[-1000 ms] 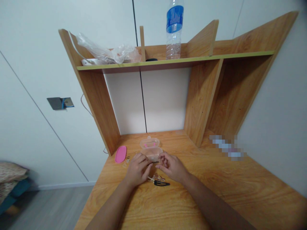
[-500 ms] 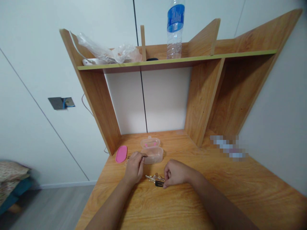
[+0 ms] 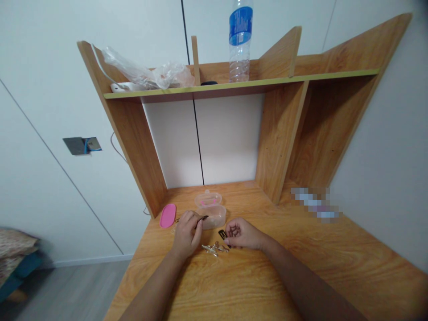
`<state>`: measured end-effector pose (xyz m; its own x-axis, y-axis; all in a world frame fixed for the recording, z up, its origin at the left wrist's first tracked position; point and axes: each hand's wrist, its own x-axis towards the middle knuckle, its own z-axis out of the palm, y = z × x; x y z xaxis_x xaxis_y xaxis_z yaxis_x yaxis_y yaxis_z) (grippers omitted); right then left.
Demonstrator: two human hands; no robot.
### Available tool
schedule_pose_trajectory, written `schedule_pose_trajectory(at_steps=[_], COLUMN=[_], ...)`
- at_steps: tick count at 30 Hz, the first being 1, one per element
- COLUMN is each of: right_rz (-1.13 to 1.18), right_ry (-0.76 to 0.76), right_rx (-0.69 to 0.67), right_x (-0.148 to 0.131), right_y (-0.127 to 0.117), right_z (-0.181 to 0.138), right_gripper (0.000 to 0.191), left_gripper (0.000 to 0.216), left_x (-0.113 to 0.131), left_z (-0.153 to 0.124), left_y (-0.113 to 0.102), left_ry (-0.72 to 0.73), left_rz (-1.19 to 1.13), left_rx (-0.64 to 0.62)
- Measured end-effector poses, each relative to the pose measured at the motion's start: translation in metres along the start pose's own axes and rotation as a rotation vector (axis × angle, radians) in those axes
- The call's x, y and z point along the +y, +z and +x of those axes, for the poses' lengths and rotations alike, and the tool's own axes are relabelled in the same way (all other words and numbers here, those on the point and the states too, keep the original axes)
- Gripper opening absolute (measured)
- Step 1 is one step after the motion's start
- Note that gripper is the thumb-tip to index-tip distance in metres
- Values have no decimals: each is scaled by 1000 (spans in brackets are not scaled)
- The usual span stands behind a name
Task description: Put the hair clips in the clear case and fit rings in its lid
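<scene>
Open desk (image 3: 321, 254) lies right of the hands (image 3: 243, 234); metal clips (image 3: 214, 249) obstruct between.

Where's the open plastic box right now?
In the head view, the open plastic box sits on the desk at lower centre, just beyond the left hand and right hand.

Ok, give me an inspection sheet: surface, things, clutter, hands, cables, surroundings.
Surface: wood-grain desk.
Things: clear box, open; metallic clips lie nearer the person.
Clutter: pink oval piece left of the box; blurred-out item at right.
Hands: left hand pinches a dark clip; right hand holds a black hair clip.
Cables: thin wire along the wall, left.
Surroundings: bottle and plastic bag on the shelf.
</scene>
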<state>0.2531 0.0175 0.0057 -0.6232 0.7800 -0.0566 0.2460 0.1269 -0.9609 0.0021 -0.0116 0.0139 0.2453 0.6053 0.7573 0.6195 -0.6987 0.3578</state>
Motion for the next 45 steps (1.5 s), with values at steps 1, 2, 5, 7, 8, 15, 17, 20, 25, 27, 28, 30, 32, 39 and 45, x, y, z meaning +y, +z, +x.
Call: schedule_pose_trajectory(at_steps=[1, 2, 5, 7, 8, 15, 17, 20, 25, 27, 28, 30, 32, 39, 45], right_rz=[53, 103, 235, 305, 333, 421, 429, 447, 448, 438, 433, 425, 419, 420, 404], right_ry=[-17, -34, -90, -121, -131, -159, -167, -183, -204, -208, -209, -207, -205, -207, -229], right_rx=[21, 41, 100, 138, 153, 248, 277, 324, 360, 346, 333, 301, 268, 198, 226], right_x=[2, 4, 5, 5, 5, 5, 6, 6, 5, 4, 4, 3, 3, 4, 1], right_y=[3, 5, 14, 19, 21, 20, 19, 17, 12, 12, 12, 13, 14, 19, 24], right_z=[2, 4, 9, 12, 13, 18, 18, 18, 19, 18, 18, 17, 17, 16, 15], right_gripper=[43, 46, 51, 53, 54, 47, 44, 42, 49, 53, 53, 51, 50, 67, 53], left_gripper=[20, 21, 25, 26, 26, 34, 39, 44, 47, 46, 45, 42, 38, 19, 15], left_x=[0, -1, -4, -6, -7, -8, -7, -7, -6, -6, -6, -5, -4, 4, 3], left_z=[0, 0, 0, 0, 0, -2, -2, -2, -1, 0, 0, 2, 3, 4, 5], left_y=[1, 1, 3, 4, 4, 5, 6, 7, 6, 5, 4, 3, 2, 4, 4], left_ry=[7, 14, 36, 50, 55, 55, 44, 44, 70, 91, 101, 113, 106, 45, 76], left_rz=[2, 3, 5, 7, 9, 21, 23, 19, -17, -32, -40, -55, -65, -93, -110], left_rx=[4, 7, 10, 5, 0, -1, 21, 57, 90, 109, 116, 125, 138, 110, 58])
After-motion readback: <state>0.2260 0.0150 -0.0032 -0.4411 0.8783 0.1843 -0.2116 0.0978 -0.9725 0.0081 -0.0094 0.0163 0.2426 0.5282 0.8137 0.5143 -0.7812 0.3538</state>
